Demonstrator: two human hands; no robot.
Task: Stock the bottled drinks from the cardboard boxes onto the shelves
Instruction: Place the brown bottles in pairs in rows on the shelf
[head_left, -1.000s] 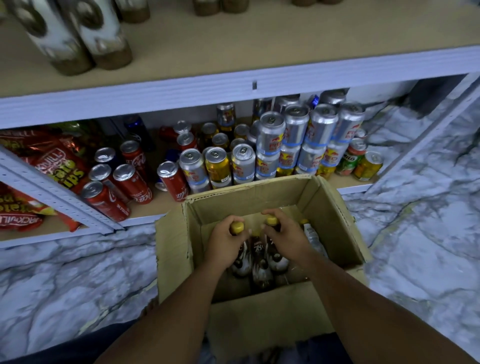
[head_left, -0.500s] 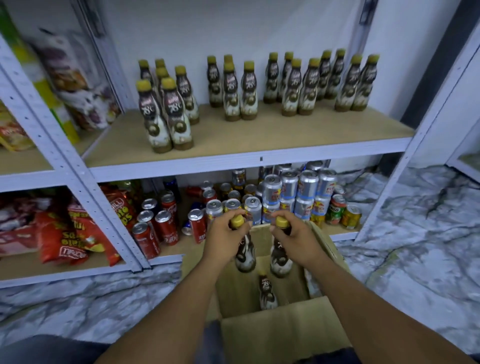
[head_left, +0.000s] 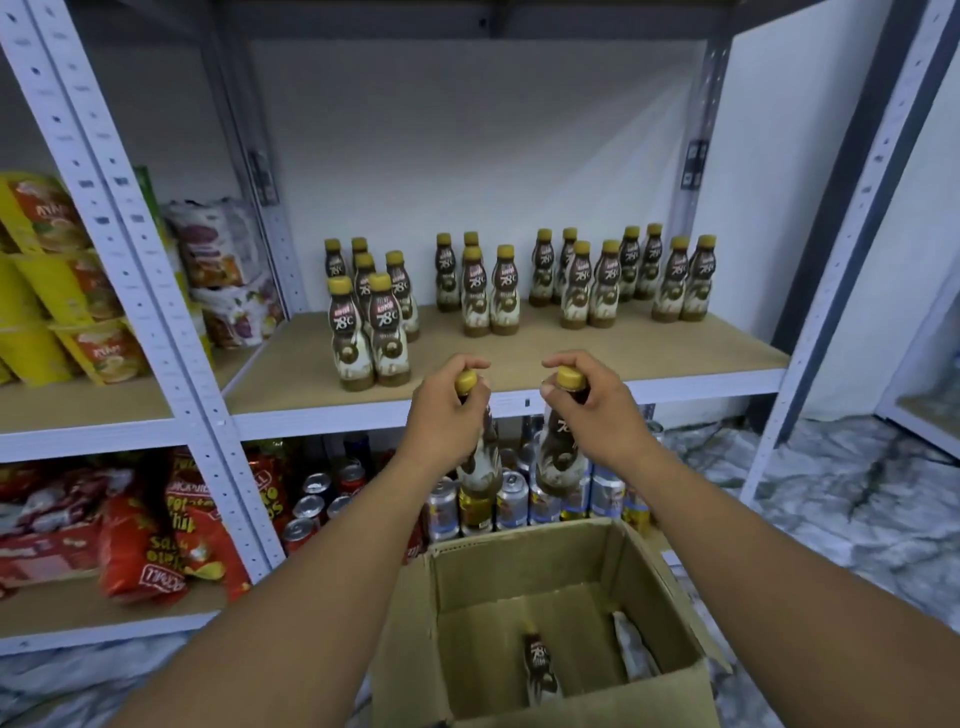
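Note:
My left hand (head_left: 447, 410) grips a brown coffee bottle (head_left: 480, 467) by its yellow-capped neck. My right hand (head_left: 597, 405) holds a second bottle (head_left: 556, 457) the same way. Both bottles hang upright just below the front edge of the wooden shelf (head_left: 571, 358). Several matching bottles (head_left: 491, 296) stand in groups on that shelf. Below my arms sits the open cardboard box (head_left: 670, 587), with one bottle (head_left: 537, 667) left in it beside a pale wrapped item (head_left: 631, 649).
Drink cans (head_left: 511, 499) crowd the lower shelf behind the box. Red snack bags (head_left: 156, 535) fill the lower left bay, yellow noodle packs (head_left: 62, 291) the upper left. White perforated uprights (head_left: 140, 291) frame the bays. Marble floor (head_left: 831, 493) spreads to the right.
Both hands have lifted a bottle each out of the box, up to the level of the shelf's front edge. The view has tilted upward from the box to the shelf.

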